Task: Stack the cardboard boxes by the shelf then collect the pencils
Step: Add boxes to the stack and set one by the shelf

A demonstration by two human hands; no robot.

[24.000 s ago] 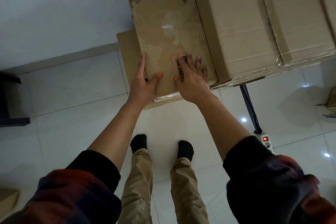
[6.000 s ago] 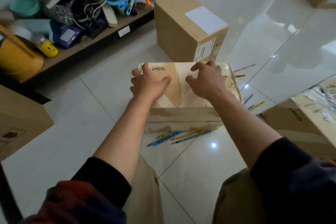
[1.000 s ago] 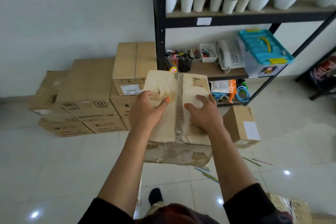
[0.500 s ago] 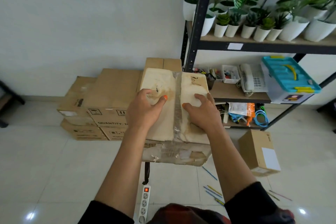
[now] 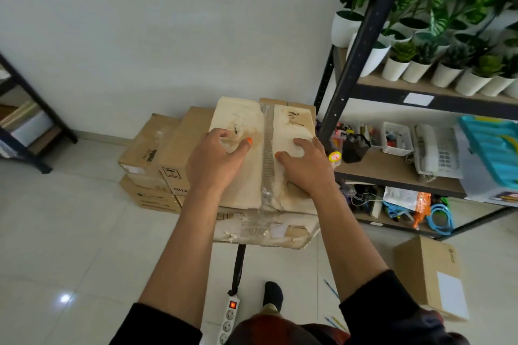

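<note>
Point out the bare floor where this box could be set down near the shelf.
Bare tile lies left of the stacked boxes, toward the dark rack. It is crowded elsewhere: the power strip lies below the carried box, pencils and a small box by the shelf.

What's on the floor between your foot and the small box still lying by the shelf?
In the head view, a few pencils lie on the bare tile between the foot and the small box; nothing else.
</note>
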